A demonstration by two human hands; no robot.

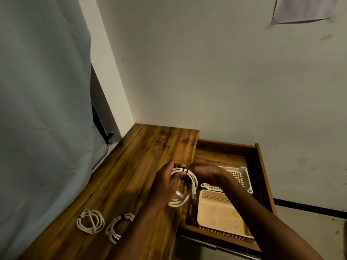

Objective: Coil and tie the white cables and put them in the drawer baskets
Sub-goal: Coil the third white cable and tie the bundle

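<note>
A coiled white cable (191,182) hangs above the desk's right edge, with a black tie round its top. My left hand (166,184) grips the coil from the left. At the black tie my right hand (203,173) pinches the coil. Two more white coils, each bound with a black tie, lie on the wooden desk: one (90,220) at the near left, the other (117,227) beside it. In the pulled-out drawer (261,177) sit a white slotted basket (244,177) at the back and a peach basket (219,214) in front, both holding nothing that I can see.
The wooden desk (135,166) runs along a wall with a pale curtain (45,109) on the left. The drawer stands out to the right over a light floor (308,220). A paper sheet (302,9) hangs high on the wall.
</note>
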